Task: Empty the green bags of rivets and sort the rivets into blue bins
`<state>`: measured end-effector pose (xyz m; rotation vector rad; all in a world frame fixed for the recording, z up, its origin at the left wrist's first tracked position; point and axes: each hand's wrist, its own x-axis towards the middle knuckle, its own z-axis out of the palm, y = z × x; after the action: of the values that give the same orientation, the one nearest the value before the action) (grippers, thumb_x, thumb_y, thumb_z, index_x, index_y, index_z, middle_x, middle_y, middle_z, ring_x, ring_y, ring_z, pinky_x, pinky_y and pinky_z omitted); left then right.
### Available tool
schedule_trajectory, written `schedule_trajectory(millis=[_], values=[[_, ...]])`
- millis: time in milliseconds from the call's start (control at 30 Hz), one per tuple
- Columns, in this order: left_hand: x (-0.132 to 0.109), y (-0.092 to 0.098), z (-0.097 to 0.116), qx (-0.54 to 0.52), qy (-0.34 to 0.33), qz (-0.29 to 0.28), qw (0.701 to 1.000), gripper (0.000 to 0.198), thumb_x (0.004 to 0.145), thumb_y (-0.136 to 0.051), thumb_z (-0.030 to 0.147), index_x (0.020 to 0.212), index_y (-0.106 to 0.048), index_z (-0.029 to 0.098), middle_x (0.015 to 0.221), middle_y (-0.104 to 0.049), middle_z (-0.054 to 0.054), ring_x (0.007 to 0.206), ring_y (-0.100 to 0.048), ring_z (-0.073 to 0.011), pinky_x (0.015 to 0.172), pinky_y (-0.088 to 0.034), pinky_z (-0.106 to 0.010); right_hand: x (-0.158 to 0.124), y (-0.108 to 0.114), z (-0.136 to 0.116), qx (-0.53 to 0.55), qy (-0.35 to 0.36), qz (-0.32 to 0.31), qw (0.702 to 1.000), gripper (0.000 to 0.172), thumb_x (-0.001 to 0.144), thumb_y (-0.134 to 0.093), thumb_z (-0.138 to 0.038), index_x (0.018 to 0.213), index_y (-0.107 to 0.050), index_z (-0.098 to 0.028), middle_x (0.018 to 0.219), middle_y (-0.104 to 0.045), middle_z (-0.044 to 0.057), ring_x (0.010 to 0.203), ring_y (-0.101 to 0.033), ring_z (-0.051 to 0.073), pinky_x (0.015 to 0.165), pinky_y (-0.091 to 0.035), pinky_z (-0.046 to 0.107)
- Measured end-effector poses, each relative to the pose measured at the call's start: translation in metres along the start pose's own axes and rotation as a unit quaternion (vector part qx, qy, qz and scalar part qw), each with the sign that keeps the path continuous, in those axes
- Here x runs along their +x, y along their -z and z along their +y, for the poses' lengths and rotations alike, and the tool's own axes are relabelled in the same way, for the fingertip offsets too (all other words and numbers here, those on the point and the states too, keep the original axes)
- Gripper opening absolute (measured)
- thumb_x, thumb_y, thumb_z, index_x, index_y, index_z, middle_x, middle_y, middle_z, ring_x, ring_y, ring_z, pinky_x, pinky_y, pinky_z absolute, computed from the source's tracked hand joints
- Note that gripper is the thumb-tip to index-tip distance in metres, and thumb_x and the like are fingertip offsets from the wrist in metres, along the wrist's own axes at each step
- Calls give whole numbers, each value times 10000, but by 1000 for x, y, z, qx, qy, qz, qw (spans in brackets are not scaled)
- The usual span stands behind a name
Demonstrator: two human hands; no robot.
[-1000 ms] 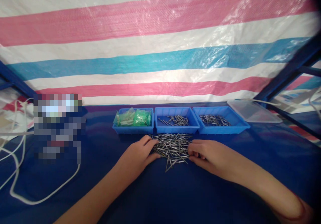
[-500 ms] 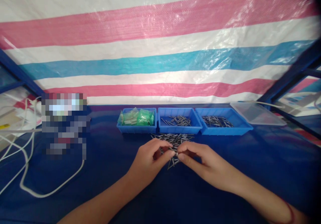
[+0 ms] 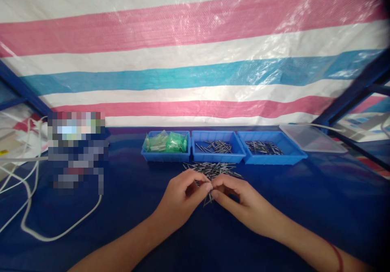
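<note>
A heap of thin dark metal rods (image 3: 213, 169) lies on the blue table, partly covered by my fingers. My left hand (image 3: 185, 188) is closed in a pinch over the near side of the heap, thumb against forefinger. Its fingertips meet those of my right hand (image 3: 240, 195), which is pinched too. Whatever sits between the fingertips is too small and hidden to make out. Just behind the heap, a middle blue bin (image 3: 218, 157) holds loose rods of the same sort, and so does the right blue bin (image 3: 274, 158).
The left blue bin (image 3: 166, 156) holds green and clear plastic packets (image 3: 167, 142). A translucent lid (image 3: 313, 138) lies at the back right. White cables (image 3: 51, 238) loop across the left side near a blurred-out object (image 3: 76, 150). Striped sheeting (image 3: 195, 77) hangs behind.
My right hand has shifted slightly left, closing the small gap to my left fingertips. My left hand has barely moved; bins and heap look the same.
</note>
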<state>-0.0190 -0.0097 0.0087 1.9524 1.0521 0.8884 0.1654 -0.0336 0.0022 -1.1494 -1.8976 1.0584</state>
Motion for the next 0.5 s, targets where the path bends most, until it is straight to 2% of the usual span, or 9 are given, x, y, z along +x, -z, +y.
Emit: schedule_trajectory(millis=[200, 367, 500], values=[[0, 0, 1, 5, -12, 6, 1000, 104, 850, -573, 239, 823, -640, 165, 724, -593, 7, 589, -504, -91, 556, -391, -204, 0, -1, 1, 0, -5, 28, 1000, 181, 907, -501, -320, 831, -605, -193, 772, -588, 19, 706, -544, 142, 641, -449, 255], [0, 3, 1, 19, -25, 6, 999, 118, 866, -555, 246, 855, -646, 172, 747, -591, -5, 606, -517, -97, 553, -397, -204, 0, 3, 4, -1, 2, 78, 997, 164, 880, -541, -342, 835, -590, -193, 734, -572, 8, 640, -526, 130, 583, -441, 245], [1, 4, 0, 31, -30, -10, 999, 114, 872, -549, 249, 870, -637, 176, 767, -590, -11, 610, -524, -100, 555, -407, -204, -1, 5, 4, -3, 8, 98, 995, 141, 872, -552, -332, 837, -578, -199, 728, -565, 6, 638, -526, 132, 587, -448, 249]])
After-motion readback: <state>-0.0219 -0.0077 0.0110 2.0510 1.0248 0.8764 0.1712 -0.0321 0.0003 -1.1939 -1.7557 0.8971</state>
